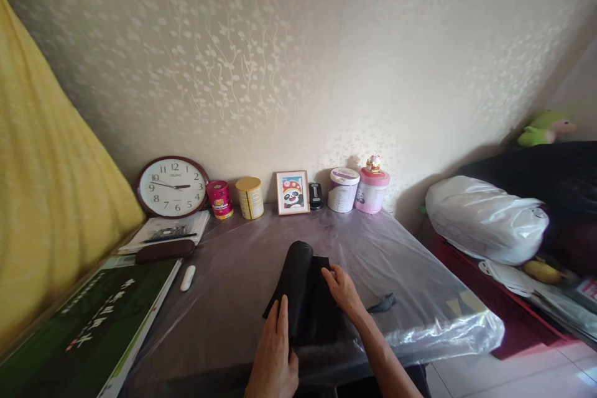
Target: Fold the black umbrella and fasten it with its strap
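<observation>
A black roll (297,277), one side opened out into a loose flap (321,298), lies near the front edge of the plastic-covered surface (224,298), tilted slightly, its rounded far end towards the wall. The left hand (276,348) rests along the roll's near left side, fingers fairly straight and together against the black material; whether the thumb closes on it I cannot tell. The right hand (342,288) is narrow, thumb and fingers pinching the flap by its right edge near the far corner. Just beside the right forearm lies a small dark crumpled scrap (383,304). Well to the left are a white oval object (188,278), a large green book (88,323) and a brown case (165,251), with papers (186,227) behind. Along the wall, from left to right, stand a round clock (173,189), a red tin (219,200), a yellow tin (250,198), a framed panda picture (293,192), a small black object (316,196), a white tub (344,191) and a pink tub (372,193) topped by a figurine (373,165). Beyond the surface's right side sits a bulging white bag (485,217).
</observation>
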`<move>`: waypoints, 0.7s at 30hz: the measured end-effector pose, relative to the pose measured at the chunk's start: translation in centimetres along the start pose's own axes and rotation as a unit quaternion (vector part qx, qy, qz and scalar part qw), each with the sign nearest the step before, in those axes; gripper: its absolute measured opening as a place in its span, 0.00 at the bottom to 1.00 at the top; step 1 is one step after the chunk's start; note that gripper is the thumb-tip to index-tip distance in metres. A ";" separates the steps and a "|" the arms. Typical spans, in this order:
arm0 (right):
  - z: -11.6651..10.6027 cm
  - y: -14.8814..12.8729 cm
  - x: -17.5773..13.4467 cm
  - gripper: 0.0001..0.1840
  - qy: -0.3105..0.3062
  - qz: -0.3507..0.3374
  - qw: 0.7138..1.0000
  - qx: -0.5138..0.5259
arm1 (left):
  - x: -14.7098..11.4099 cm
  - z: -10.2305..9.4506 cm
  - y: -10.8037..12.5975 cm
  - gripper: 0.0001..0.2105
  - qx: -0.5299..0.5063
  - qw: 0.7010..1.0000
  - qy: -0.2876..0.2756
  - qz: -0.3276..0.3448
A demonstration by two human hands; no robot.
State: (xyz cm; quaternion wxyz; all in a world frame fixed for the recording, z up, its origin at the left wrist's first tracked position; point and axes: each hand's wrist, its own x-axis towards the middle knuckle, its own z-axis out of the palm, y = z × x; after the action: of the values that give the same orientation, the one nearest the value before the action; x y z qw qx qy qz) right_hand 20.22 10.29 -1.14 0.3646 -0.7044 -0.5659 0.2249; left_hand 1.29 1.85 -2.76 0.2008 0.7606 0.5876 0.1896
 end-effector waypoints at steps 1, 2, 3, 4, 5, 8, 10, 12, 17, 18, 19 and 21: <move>0.2 -0.1 0.0 0.19 0.001 -0.006 1.000 0.002 | 0.0 0.1 0.0 0.39 -0.002 1.000 0.003 0.001; 0.4 -0.2 0.1 0.18 0.002 -0.013 1.000 0.007 | 0.0 0.1 -0.1 0.39 -0.003 1.000 0.006 0.001; 0.6 -0.4 0.2 0.18 0.000 -0.021 1.000 0.015 | 0.0 0.2 -0.1 0.39 -0.004 1.000 0.008 0.001; 0.8 -0.6 0.3 0.18 0.000 -0.029 0.999 0.024 | 0.0 0.3 -0.2 0.39 -0.003 1.000 0.011 -0.001; 1.0 -0.9 0.4 0.18 0.000 -0.036 0.999 0.035 | 0.1 0.4 -0.3 0.39 -0.001 1.000 0.014 -0.002; 1.7 -1.9 0.7 0.19 0.008 -0.045 0.997 0.061 | 0.2 0.7 -0.5 0.40 0.010 1.000 0.020 -0.001; 2.2 -2.7 0.8 0.18 0.005 -0.047 0.996 0.077 | 0.3 0.8 -0.7 0.40 0.016 1.000 0.021 0.002; 2.8 -3.5 0.9 0.19 -0.008 -0.041 0.995 0.095 | 0.3 0.9 -0.9 0.41 0.022 1.000 0.017 0.010; 4.2 -5.2 0.7 0.20 -0.042 -0.022 0.990 0.132 | 0.5 0.7 -0.9 0.39 0.040 0.999 0.001 0.010; 4.6 -5.4 0.7 0.19 -0.050 -0.021 0.989 0.136 | 0.5 0.6 -0.9 0.38 0.040 0.999 0.000 0.006; 4.8 -5.6 0.7 0.19 -0.059 -0.019 0.988 0.139 | 0.5 0.5 -0.8 0.38 0.040 0.999 -0.003 0.004; 5.3 -5.7 0.7 0.18 -0.079 -0.017 0.987 0.140 | 0.5 0.4 -0.8 0.38 0.036 0.999 -0.008 0.003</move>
State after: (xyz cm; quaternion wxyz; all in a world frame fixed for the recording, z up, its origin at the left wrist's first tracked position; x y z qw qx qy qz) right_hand 12.91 12.88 -0.04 0.4176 -0.6164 -0.5680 0.3509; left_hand 0.94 2.50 -3.46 0.1771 0.7707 0.5900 0.1629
